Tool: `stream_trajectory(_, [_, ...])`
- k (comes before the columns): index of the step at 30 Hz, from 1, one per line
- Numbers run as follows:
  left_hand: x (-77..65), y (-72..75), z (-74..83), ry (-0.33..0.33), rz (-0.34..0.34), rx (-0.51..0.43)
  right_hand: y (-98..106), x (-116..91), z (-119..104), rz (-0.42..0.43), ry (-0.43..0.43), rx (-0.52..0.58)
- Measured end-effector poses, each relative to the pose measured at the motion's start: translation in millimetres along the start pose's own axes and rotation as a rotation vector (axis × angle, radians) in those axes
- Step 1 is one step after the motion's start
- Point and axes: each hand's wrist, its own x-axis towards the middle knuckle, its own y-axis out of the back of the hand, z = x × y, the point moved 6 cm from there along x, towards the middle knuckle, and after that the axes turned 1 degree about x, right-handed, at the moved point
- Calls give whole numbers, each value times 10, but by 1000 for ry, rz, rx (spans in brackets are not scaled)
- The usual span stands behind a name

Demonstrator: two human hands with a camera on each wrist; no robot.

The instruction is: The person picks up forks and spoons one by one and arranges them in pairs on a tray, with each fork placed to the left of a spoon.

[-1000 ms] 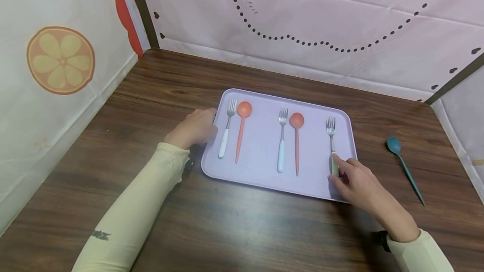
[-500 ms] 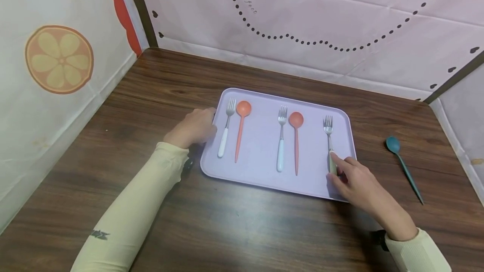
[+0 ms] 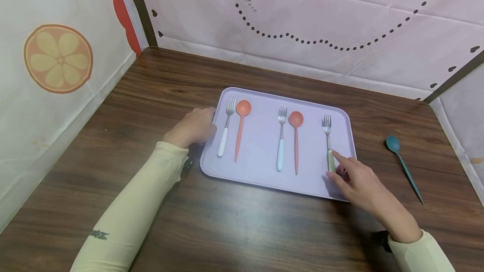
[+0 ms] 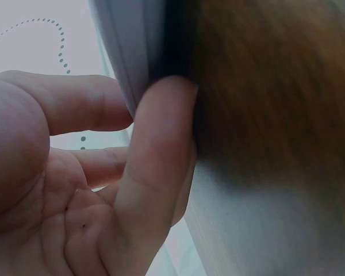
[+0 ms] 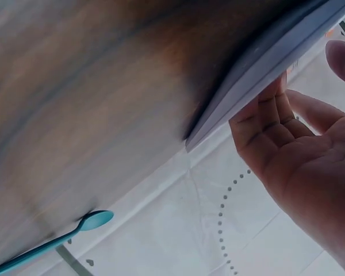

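Observation:
A lilac tray (image 3: pixel 261 154) lies on the table. My left hand (image 3: pixel 194 128) pinches its left rim; in the left wrist view the thumb and a finger (image 4: pixel 161 132) sit on either side of the edge. On the tray's right part is a fork with a green handle (image 3: pixel 331 160). Beside that handle is my right hand (image 3: pixel 359 181), index finger and thumb spread, the thumb tip by the handle's lower end. Further left lie a white-handled fork (image 3: pixel 223 142), an orange spoon (image 3: pixel 240 137), a pale-blue-handled fork (image 3: pixel 280 154) and a coral spoon (image 3: pixel 296 148).
A teal spoon (image 3: pixel 406 171) lies on the brown wood table (image 3: pixel 234 230), right of the tray; the right wrist view also shows this teal spoon (image 5: pixel 96 219). Printed cloth walls (image 3: pixel 302 20) stand behind the table and at both sides.
The green-handled fork has shifted slightly left on the tray. My right index finger has come off its handle to the right side. The left hand keeps its place on the rim.

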Motion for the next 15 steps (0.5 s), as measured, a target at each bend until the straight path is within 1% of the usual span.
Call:
stream_trajectory(3, [-2, 7, 12, -2, 1, 0, 44, -29, 13, 38, 21, 3])
stream_trajectory(7, [-2, 13, 17, -1, 3, 6, 72, -55, 47, 69, 29, 1])
stream_trajectory(12, [1, 8, 12, -6, 6, 17, 86, -74, 85, 83, 21, -8])
stream_trajectory(15, [4, 3, 8, -10, 9, 23, 71, -75, 82, 72, 26, -7])
